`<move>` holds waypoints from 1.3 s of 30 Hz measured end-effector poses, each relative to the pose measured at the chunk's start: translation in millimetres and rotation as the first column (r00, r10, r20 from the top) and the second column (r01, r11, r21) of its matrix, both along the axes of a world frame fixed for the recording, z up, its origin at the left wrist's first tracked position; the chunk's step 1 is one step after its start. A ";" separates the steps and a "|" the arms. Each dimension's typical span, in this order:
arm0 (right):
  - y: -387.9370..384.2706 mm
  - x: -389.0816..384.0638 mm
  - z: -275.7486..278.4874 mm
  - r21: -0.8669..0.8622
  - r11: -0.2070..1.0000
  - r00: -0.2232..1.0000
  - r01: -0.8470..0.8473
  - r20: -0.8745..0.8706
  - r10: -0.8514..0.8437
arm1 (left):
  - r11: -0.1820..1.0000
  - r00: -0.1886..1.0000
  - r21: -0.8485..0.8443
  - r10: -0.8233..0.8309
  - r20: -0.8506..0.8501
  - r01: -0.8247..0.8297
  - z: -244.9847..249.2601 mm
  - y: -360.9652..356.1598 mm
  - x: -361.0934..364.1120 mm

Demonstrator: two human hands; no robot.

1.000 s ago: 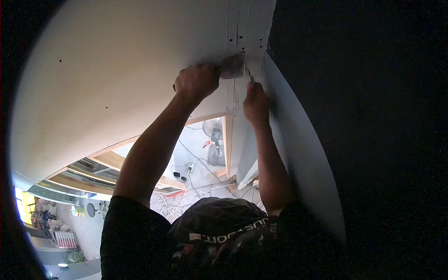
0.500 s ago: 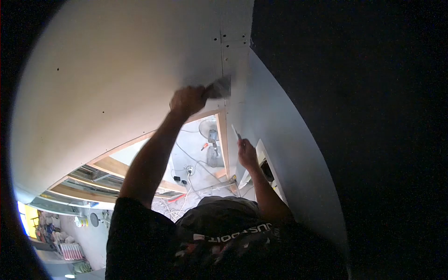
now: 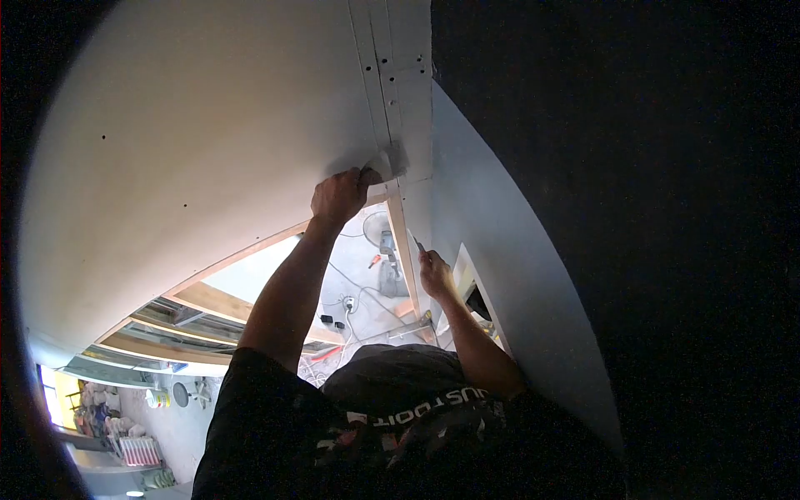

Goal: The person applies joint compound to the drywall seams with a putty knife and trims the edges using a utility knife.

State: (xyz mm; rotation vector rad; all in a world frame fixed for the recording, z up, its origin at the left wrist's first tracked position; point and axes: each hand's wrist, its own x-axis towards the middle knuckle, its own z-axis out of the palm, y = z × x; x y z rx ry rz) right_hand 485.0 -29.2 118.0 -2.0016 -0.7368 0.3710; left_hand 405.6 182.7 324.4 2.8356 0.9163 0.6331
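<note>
My left hand is wrapped round the handle of a wide putty knife, whose blade lies against the pale board over a seam between panels. Several dark screw holes show beside the seam, above the blade. Lower and to the right, my right hand grips a thin tool by its handle; its narrow end points up and left, and its exact kind cannot be made out. That hand is in front of the blue-grey wall panel, apart from the board.
A wooden frame edge borders an opening below the board. Through it show a fan, cables and a power socket on the floor. Wooden ribs curve at the left. A bucket and a stool stand beyond.
The view has shifted slightly. My left hand and the putty knife have moved a little down along the seam. My right hand still holds the thin tool, slightly further left in view.
</note>
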 end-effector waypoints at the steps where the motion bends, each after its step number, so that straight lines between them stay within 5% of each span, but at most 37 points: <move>1: 1.6 1.3 -1.2 0.002 1.000 1.000 -0.004 -0.001 0.004 | 0.999 0.999 0.010 -0.048 0.023 0.047 3.4 1.9 2.6; 17: 10.0 9.9 15.2 0.280 0.960 0.982 0.008 0.181 -0.062 | 0.998 0.999 0.058 0.025 -0.025 -0.023 20.0 4.2 18.0; 27: 71.9 48.3 112.5 0.590 0.807 0.984 0.023 0.131 -0.124 | 0.995 0.988 0.083 0.063 -0.141 -0.051 40.8 -4.0 16.7; 39: 84.6 64.5 159.3 0.508 0.861 0.988 -0.014 0.142 -0.068 | 0.992 0.997 0.123 0.018 -0.080 -0.008 34.8 8.5 15.2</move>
